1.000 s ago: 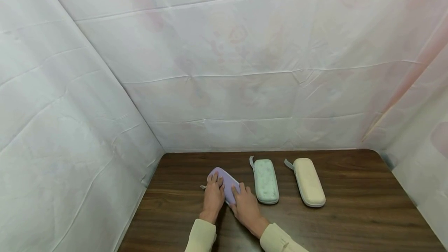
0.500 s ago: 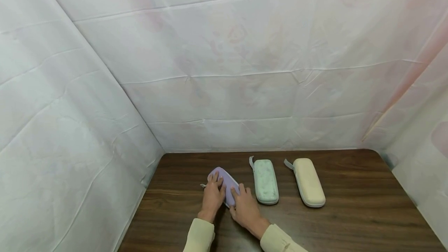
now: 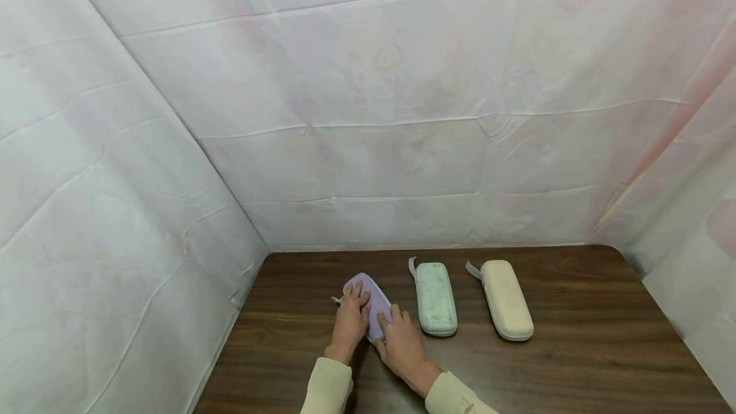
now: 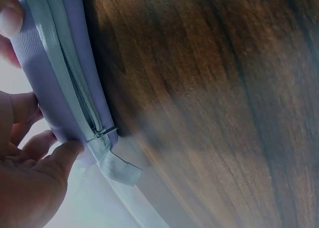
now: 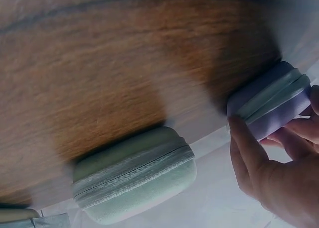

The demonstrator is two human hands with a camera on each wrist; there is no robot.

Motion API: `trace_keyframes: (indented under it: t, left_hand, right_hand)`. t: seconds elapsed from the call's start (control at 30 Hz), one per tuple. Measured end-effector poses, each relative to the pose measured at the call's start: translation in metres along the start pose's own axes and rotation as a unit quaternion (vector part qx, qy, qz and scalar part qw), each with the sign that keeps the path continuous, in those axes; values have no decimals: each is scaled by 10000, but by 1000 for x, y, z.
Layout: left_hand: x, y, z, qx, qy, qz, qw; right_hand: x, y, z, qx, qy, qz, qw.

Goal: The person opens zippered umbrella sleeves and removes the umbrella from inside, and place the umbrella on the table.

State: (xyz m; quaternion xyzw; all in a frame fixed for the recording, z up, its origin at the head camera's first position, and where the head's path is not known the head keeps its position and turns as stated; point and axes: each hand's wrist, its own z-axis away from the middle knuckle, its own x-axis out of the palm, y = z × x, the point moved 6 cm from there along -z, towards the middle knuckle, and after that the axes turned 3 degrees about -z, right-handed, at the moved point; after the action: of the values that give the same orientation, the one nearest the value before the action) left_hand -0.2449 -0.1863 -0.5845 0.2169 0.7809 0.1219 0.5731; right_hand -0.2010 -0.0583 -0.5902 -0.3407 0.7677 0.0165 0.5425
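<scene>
Both hands are on a purple zip case (image 3: 377,302) lying at an angle on the table. My left hand (image 3: 349,321) grips its far left part, fingers over the top; in the left wrist view the thumb (image 4: 67,156) touches the case beside the zipper pull (image 4: 102,133) and a short grey fabric tab (image 4: 119,169). My right hand (image 3: 402,340) holds the near right end between thumb and fingers. The right wrist view shows this end of the case closed, its grey zipper band (image 5: 274,96) running along the side.
A mint green zip case (image 3: 437,299) lies just right of my right hand. Farther right is a cream zip case (image 3: 507,299); each has a grey tab at its far end. The dark wooden table (image 3: 598,337) meets white cloth walls (image 3: 368,165) at the back and sides.
The purple case has turned slightly, pointing a little more toward the back wall. Both hands have kept hold of it and shifted only slightly. The green and cream cases stay put.
</scene>
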Motion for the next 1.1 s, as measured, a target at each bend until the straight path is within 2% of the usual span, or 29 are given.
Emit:
trace_keyframes:
  t: [0.13, 0.3, 0.6, 0.87, 1.1]
  left_hand:
    - [0, 1, 0, 59, -50, -43, 10000]
    - [-3, 2, 0, 109, -117, 100, 9998]
    - [-2, -1, -4, 205, -498, 221, 9983]
    - [0, -1, -6, 421, -775, 51, 9961]
    - [0, 4, -6, 534, -861, -129, 9948]
  right_hand:
    - [-1, -1, 1, -11, 45, -116, 9999]
    - [0, -1, 2, 18, -132, -360, 9993]
    - [-3, -5, 0, 19, -60, -410, 9991]
    - [1, -7, -1, 158, -119, -305, 9993]
    - [0, -10, -2, 112, -177, -223, 9995]
